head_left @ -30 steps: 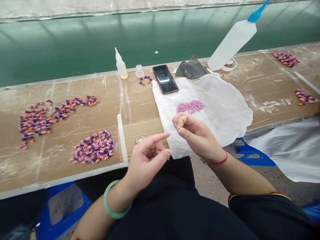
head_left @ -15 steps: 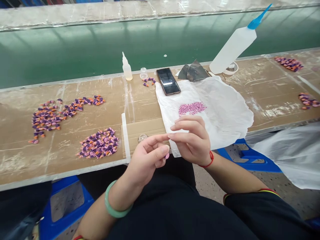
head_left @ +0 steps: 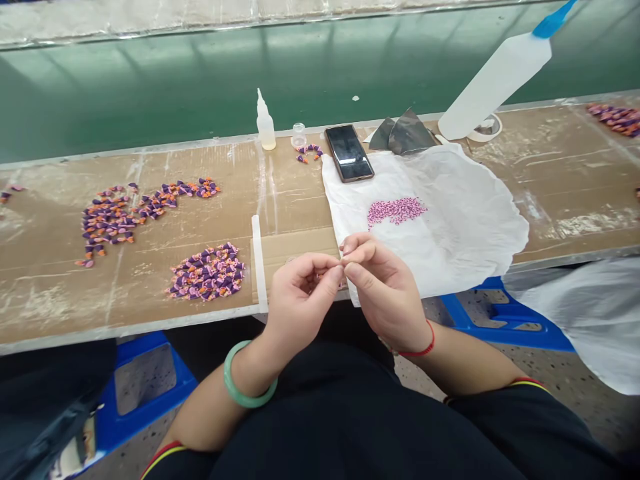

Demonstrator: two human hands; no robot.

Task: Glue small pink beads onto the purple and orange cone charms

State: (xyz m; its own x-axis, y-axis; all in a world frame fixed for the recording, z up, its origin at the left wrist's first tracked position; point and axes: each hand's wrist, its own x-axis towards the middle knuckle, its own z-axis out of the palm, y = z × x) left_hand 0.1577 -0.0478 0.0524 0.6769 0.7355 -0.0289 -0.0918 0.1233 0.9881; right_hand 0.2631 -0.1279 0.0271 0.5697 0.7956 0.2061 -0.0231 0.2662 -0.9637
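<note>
My left hand (head_left: 300, 303), a green bangle at its wrist, is closed in a pinch. Its thumb and index tips meet the fingertips of my right hand (head_left: 387, 293), which wears a red string bracelet and is pinched shut too. Whatever sits between the fingertips is too small and too covered to make out. Just beyond the hands, many tiny pink pieces (head_left: 397, 210) lie on a white cloth (head_left: 465, 207). To the left is a pile of small purple, pink and orange figures (head_left: 207, 272), with a looser group of similar figures (head_left: 107, 220) farther left.
A small dropper bottle (head_left: 266, 123), a clear cap (head_left: 299, 135) and a phone (head_left: 349, 153) stand or lie along the bench's back. Behind the cloth leans a large white bottle (head_left: 495, 87) beside a tape roll (head_left: 487, 128). A white strip (head_left: 259, 263) lies left of my hands.
My right thumb has come up and my right fingers have closed in against my left fingertips. The pink bit seen under my left thumb is now hidden. The view has shifted slightly.
</note>
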